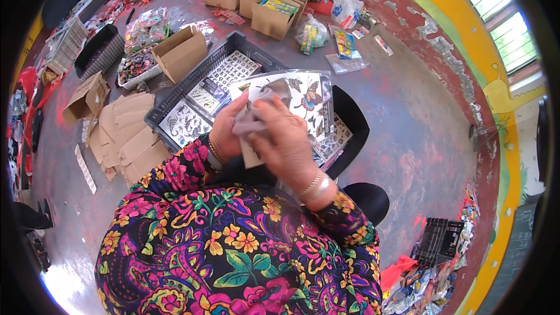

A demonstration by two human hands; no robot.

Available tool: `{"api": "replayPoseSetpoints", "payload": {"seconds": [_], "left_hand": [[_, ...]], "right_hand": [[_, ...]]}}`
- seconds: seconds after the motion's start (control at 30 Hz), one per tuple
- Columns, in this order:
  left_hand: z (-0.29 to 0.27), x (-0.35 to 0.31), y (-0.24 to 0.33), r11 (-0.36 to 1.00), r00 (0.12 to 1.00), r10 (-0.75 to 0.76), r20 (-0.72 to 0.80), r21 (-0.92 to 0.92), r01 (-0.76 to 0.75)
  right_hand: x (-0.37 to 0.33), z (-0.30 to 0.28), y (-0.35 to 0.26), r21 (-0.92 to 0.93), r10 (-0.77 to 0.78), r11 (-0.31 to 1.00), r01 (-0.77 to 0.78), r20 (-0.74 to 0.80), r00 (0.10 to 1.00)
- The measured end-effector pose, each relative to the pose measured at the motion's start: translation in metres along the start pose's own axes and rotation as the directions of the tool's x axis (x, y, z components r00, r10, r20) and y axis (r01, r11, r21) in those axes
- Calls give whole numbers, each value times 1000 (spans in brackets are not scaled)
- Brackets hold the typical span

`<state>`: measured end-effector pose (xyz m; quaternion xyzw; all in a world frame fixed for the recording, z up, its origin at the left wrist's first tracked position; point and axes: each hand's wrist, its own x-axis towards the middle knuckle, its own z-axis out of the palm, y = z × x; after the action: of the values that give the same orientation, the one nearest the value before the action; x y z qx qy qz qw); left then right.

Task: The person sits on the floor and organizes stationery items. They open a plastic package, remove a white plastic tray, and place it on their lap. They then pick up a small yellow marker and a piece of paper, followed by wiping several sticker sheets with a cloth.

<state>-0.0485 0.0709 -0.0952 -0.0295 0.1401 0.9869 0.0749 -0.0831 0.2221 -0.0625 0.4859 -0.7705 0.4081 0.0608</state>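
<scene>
On my lap, a clear-wrapped pack of butterfly sticker sheets (312, 96) lies tilted, its near part covered by my hands. My left hand (226, 131) grips the pack's left edge, thumb on top. A grey-mauve cloth (249, 121) is bunched in my right hand (286, 143), which presses it on the pack; this hand is smeared by motion. Just beyond, a dark plastic crate (157, 118) holds packs of letter sheets (236, 70) and a pack of sheets with black scorpion-like figures (185, 125). More patterned sheets (337, 139) show under the pack at the right.
Flattened cardboard (125, 134) lies left of the crate. Open cartons (181, 52) and baskets of small goods (139, 67) stand farther off. Beyond the crate are boxes (274, 20) and plastic bags (347, 6). Piled packets (423, 286) lie at the lower right, near the wall.
</scene>
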Motion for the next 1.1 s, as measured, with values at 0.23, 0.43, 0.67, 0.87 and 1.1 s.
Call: {"api": "replayPoseSetpoints", "payload": {"seconds": [0.23, 0.43, 0.67, 0.87, 1.1], "left_hand": [[14, -2, -11, 996, 987, -16, 160, -79, 29], [14, -3, -14, 1000, 992, -8, 125, -18, 11], [33, -25, 2, 759, 953, 288, 95, 585, -288], [31, -9, 24, 951, 979, 201, 41, 229, -206], [17, 21, 25, 975, 980, 20, 196, 215, -63]], "right_hand": [[1, 8, 5, -333, -146, 933, 136, -4, 989], [-3, -15, 28, -351, -112, 936, 26, -228, 967], [-37, -67, 122, 197, 333, 943, -269, -537, 775], [-85, -95, 154, 991, 685, 41, -131, 67, 725], [-85, -61, 102, 999, 546, 9, 36, -35, 837]]}}
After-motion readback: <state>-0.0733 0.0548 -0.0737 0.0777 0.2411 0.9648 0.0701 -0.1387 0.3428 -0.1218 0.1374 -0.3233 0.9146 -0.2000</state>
